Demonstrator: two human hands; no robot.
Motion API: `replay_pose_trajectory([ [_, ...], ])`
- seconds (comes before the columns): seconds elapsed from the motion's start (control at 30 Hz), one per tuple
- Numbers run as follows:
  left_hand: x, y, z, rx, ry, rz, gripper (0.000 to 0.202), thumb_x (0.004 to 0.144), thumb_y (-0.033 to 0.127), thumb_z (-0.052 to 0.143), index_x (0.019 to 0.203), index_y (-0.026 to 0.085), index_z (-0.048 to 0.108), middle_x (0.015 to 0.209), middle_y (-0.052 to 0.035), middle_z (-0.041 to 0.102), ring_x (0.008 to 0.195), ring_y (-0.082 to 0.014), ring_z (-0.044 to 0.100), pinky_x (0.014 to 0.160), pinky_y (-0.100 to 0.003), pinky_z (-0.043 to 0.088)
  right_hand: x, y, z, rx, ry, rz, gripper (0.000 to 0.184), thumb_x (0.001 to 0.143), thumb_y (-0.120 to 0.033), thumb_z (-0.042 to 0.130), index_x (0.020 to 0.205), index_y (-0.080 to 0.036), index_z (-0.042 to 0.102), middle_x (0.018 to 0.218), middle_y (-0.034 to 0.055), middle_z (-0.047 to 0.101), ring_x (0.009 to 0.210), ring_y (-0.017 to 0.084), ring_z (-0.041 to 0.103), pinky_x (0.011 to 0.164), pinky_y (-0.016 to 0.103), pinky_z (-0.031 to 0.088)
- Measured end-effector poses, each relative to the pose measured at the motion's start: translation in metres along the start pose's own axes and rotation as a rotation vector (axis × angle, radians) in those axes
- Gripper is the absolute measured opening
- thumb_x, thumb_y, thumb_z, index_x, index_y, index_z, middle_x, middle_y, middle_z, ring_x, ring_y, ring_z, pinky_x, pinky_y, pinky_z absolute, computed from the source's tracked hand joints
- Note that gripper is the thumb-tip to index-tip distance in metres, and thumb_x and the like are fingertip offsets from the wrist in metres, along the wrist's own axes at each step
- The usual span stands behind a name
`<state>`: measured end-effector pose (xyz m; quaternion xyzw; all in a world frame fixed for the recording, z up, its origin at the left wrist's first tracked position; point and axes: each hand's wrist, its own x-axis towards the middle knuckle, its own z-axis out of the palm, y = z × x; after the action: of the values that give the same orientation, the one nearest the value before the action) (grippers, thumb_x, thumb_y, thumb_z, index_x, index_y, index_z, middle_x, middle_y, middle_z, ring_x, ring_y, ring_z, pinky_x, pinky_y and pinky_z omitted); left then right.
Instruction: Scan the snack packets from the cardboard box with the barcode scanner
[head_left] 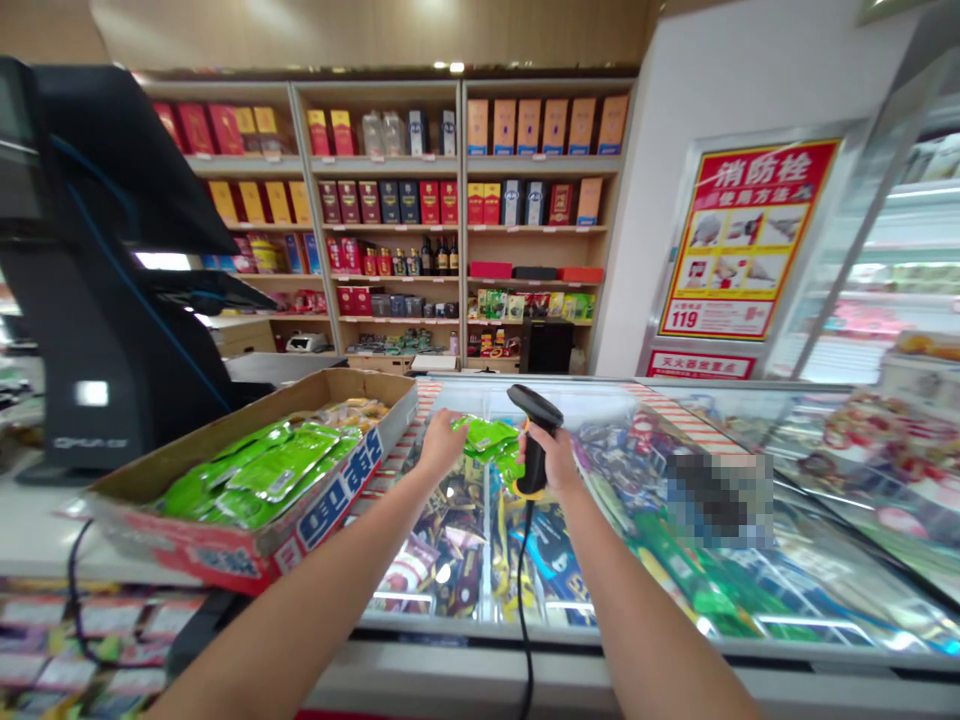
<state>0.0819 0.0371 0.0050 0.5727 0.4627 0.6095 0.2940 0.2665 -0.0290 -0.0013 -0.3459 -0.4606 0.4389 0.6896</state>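
My right hand (556, 455) is closed around the handle of a black and yellow barcode scanner (535, 450), held upright with its cable hanging down. Behind the scanner, a shiny green packet (484, 436) stretches between my hands above the freezer glass. The fingers of my left hand (444, 442) pinch its left end. More green shows beside the scanner handle, but I cannot tell whether my right fingers touch it. To the left, a cardboard box (390, 425) holds several similar green packets (274, 470) and some yellowish ones at its far end.
A glass-topped freezer (480, 625) full of packaged goods spans the front. A black checkout terminal (112, 290) stands at the left. Shelves (461, 170) of boxes and bottles line the back wall. A red poster (750, 240) hangs on the right. The scanner cable (525, 600) runs down the front.
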Motion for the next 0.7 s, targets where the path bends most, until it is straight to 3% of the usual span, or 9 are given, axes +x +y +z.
replay_pose_trajectory([
  [0.13, -0.009, 0.025, -0.044, 0.143, -0.118, 0.177, 0.016, 0.057, 0.016, 0.075, 0.071, 0.023, 0.071, 0.107, -0.0104, 0.069, 0.115, -0.0303, 0.059, 0.102, -0.041, 0.043, 0.000, 0.002, -0.001, -0.012, -0.023, -0.001, 0.033, 0.068, -0.046, 0.072, 0.079, -0.016, 0.063, 0.052, -0.0018, 0.059, 0.040, 0.013, 0.053, 0.042, 0.026, 0.045],
  [0.23, -0.002, 0.043, -0.098, 0.478, -0.179, 0.267, 0.017, 0.061, 0.022, 0.074, 0.077, 0.024, 0.070, 0.101, -0.0095, 0.072, 0.100, -0.0287, 0.066, 0.094, -0.037, 0.048, 0.000, 0.004, -0.002, -0.021, -0.049, 0.000, 0.034, 0.069, -0.046, 0.072, 0.081, -0.016, 0.063, 0.053, -0.0016, 0.059, 0.041, 0.013, 0.053, 0.042, 0.026, 0.045],
  [0.33, 0.013, 0.055, -0.161, 0.948, -0.139, 0.197, 0.016, 0.063, 0.030, 0.073, 0.073, 0.022, 0.063, 0.082, -0.0096, 0.071, 0.087, -0.0310, 0.069, 0.083, -0.039, 0.051, -0.001, 0.006, -0.001, -0.045, -0.072, -0.004, 0.033, 0.070, -0.047, 0.072, 0.080, -0.017, 0.063, 0.053, -0.0016, 0.060, 0.041, 0.014, 0.053, 0.043, 0.027, 0.045],
  [0.47, 0.030, 0.048, -0.233, 1.363, -0.084, -0.074, 0.042, 0.055, 0.043, 0.080, 0.054, 0.022, 0.043, 0.058, -0.0091, 0.059, 0.082, -0.0399, 0.067, 0.077, -0.050, 0.050, -0.002, 0.005, 0.001, -0.068, -0.070, -0.008, 0.034, 0.069, -0.048, 0.072, 0.080, -0.016, 0.063, 0.053, -0.0015, 0.060, 0.041, 0.014, 0.053, 0.042, 0.027, 0.044],
  [0.53, 0.033, 0.039, -0.255, 1.402, -0.116, -0.161, 0.053, 0.053, 0.047, 0.081, 0.048, 0.022, 0.035, 0.051, -0.0071, 0.053, 0.080, -0.0409, 0.067, 0.076, -0.052, 0.049, -0.002, 0.005, 0.001, -0.074, -0.068, -0.011, 0.034, 0.069, -0.048, 0.072, 0.080, -0.016, 0.064, 0.053, -0.0015, 0.059, 0.040, 0.014, 0.053, 0.042, 0.027, 0.044],
  [0.6, 0.033, 0.029, -0.265, 1.354, -0.105, -0.175, 0.058, 0.056, 0.053, 0.079, 0.046, 0.023, 0.030, 0.047, -0.0053, 0.048, 0.076, -0.0391, 0.067, 0.074, -0.052, 0.050, -0.002, 0.005, 0.001, -0.078, -0.071, -0.008, 0.034, 0.069, -0.048, 0.072, 0.080, -0.017, 0.064, 0.053, -0.0014, 0.060, 0.041, 0.014, 0.053, 0.042, 0.027, 0.045],
  [0.7, 0.030, 0.027, -0.264, 1.031, 0.078, -0.040, 0.058, 0.060, 0.056, 0.074, 0.045, 0.024, 0.027, 0.042, -0.0012, 0.038, 0.069, -0.0353, 0.065, 0.074, -0.051, 0.050, -0.002, 0.006, 0.001, -0.076, -0.079, -0.003, 0.033, 0.069, -0.047, 0.072, 0.080, -0.017, 0.063, 0.052, -0.0012, 0.060, 0.040, 0.014, 0.054, 0.042, 0.027, 0.044],
])
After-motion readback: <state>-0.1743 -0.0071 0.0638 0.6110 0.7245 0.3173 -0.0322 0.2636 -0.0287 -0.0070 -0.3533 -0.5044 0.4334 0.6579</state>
